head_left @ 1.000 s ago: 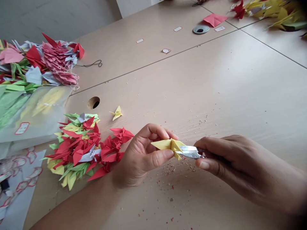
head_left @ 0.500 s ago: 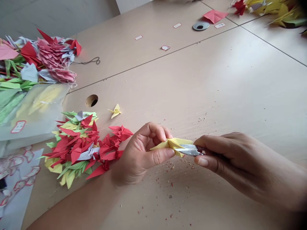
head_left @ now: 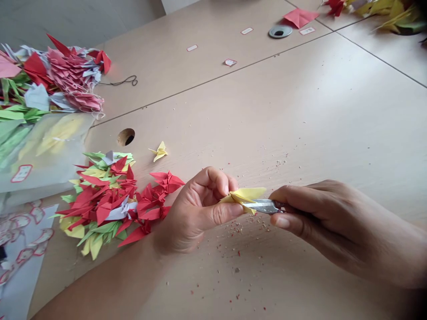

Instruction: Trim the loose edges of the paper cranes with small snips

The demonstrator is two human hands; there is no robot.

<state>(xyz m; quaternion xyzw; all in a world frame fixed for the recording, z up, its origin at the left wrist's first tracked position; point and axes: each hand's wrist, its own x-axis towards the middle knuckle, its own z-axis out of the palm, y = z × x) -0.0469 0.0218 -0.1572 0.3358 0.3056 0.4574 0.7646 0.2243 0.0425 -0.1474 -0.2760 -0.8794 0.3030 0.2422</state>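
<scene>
My left hand (head_left: 200, 209) pinches a small yellow folded paper crane (head_left: 245, 196) between thumb and fingers, just above the wooden table (head_left: 300, 111). My right hand (head_left: 320, 218) grips small metal scissors (head_left: 265, 206), whose blades touch the underside of the crane. Tiny paper scraps (head_left: 240, 231) lie scattered on the table below both hands. A heap of red, green, yellow and grey folded cranes (head_left: 113, 200) lies just left of my left hand.
A lone yellow crane (head_left: 159, 152) sits by a round cable hole (head_left: 126, 136). A bigger pile of strung cranes (head_left: 60, 75) and clear plastic bags (head_left: 43, 151) lie at the left. A metal grommet (head_left: 279, 31), red paper (head_left: 299, 17) and more cranes (head_left: 383, 11) lie far right.
My left hand has turned the yellow crane a little, so its wing now points right over the scissors. The view has shifted slightly; the hands stay in place.
</scene>
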